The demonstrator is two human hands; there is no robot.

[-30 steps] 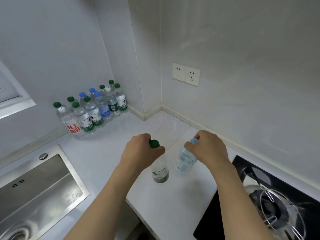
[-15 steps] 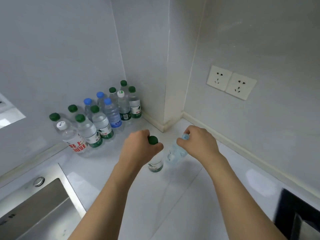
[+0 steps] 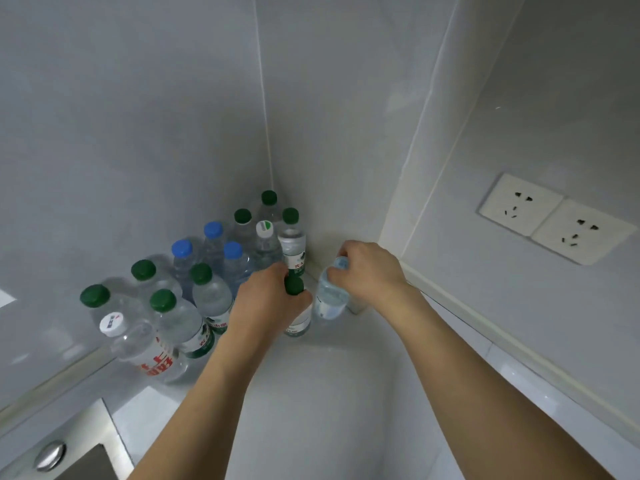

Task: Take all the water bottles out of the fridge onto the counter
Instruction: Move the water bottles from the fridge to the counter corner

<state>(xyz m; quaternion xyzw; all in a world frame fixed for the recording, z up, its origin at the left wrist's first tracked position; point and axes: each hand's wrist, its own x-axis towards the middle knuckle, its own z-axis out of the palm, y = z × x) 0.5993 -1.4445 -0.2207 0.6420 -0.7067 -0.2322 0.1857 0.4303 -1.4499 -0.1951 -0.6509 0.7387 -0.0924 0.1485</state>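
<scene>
A person's two hands bring a pair of water bottles up to the cluster of bottles point(image 3: 207, 289) standing in the corner of the white tabletop point(image 3: 311, 393). The left hand point(image 3: 266, 303) has its grip curled round the neck of a green-capped bottle point(image 3: 294, 285), whose labelled base shows just below the knuckles, at or just above the tabletop; the right hand point(image 3: 367, 271) pinches the top of a pale-blue-capped bottle point(image 3: 330, 296), which hangs tilted beside the first. Over the past second both hands have travelled from the open stretch of tabletop near the stove towards the wall corner, so that the two carried bottles now sit right next to the nearest standing bottles, where earlier they were well apart from them. Whether either base has touched down cannot be told. The move suggests the pair is about to join the group, which would leave the setting-down and release as the step in hand. The fridge is out of view, so how many bottles remain inside cannot be judged. Close packing is the likely hazard: a nudge could topple a neighbour. A sink point(image 3: 86, 459) edge and twin wall sockets point(image 3: 554, 220) frame the scene.
</scene>
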